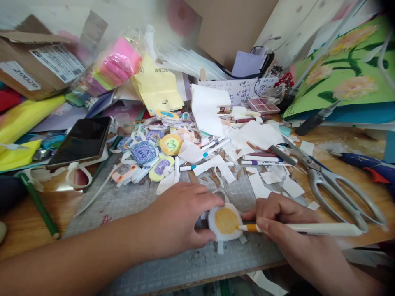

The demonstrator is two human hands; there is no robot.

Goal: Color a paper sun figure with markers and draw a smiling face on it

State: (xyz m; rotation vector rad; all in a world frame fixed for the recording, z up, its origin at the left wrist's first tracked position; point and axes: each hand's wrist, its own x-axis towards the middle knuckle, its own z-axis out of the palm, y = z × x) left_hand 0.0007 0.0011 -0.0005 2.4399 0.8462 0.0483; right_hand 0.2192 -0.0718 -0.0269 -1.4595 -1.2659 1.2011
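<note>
Near the front of the grey cutting mat lies a small white paper piece [227, 222] with a rounded outline, its middle coloured yellow-orange. My left hand [188, 216] grips it by the left edge between thumb and fingers. A white marker pen [321, 228] with a yellow-orange tip end is pinched in my right hand [286, 230], its tip touching the right rim of the yellow area. Small paper tabs and a loop stick out around the piece. Behind my hands sits a pile of coloured paper pieces [144, 152] with loops, some blue, yellow and orange.
The cutting mat [129, 267] carries white paper scraps [257, 181] and several loose markers [262, 163]. Large scissors [336, 189] lie at right. A phone [80, 139], a green pencil [40, 205] and a cardboard box [37, 61] are at left. A craft knife [317, 119] leans at the back right.
</note>
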